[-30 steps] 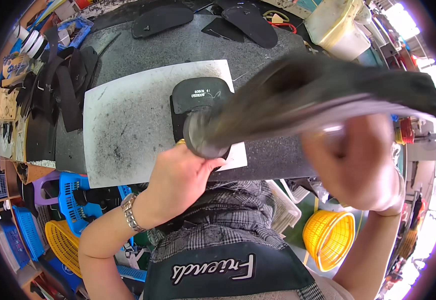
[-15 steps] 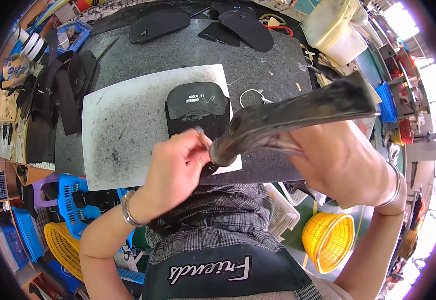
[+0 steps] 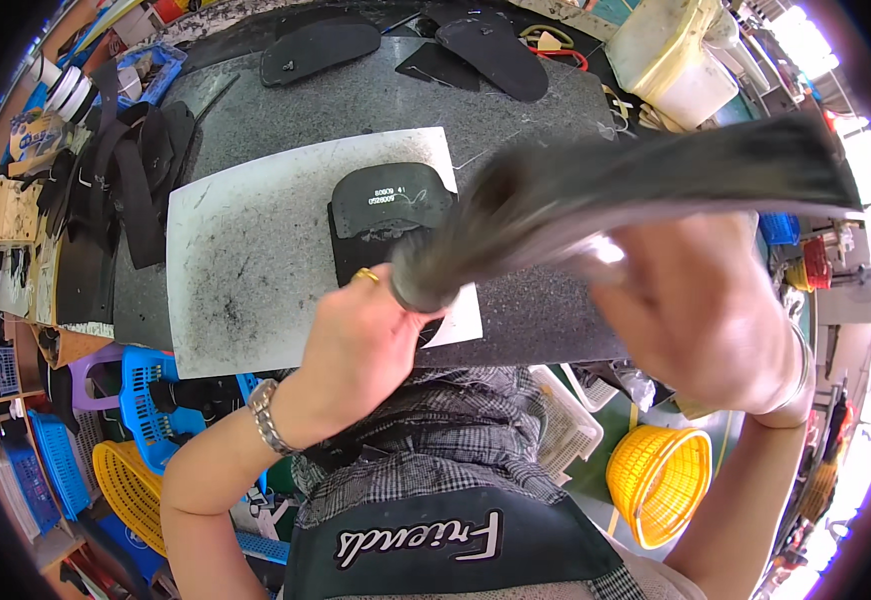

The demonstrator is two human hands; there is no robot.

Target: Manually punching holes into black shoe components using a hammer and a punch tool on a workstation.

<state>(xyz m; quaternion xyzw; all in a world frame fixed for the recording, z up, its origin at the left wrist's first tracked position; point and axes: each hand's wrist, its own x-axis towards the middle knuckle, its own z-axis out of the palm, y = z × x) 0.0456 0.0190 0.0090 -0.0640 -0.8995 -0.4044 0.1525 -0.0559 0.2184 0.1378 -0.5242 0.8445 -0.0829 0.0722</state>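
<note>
My right hand, smeared by motion, is closed round a hammer whose handle is mostly hidden. The dark hammer head is blurred and reaches across the right half of the picture. Its round striking face hangs over my left hand. The fingers of that hand are closed in a pinch; what they hold is hidden behind the hammer. Under and beyond them lies a black shoe insole with pale print at its far end. It rests on a white sheet marked with black specks.
Black sole-shaped pieces lie along the table's far edge. Black strips are heaped on the left. A whitish tub stands at the far right. Below the table are a yellow basket and blue crates.
The hammer has swung, its broad end moving to the right and its striking face shifting slightly left. My left hand has turned a little and its fingertips are now covered.
</note>
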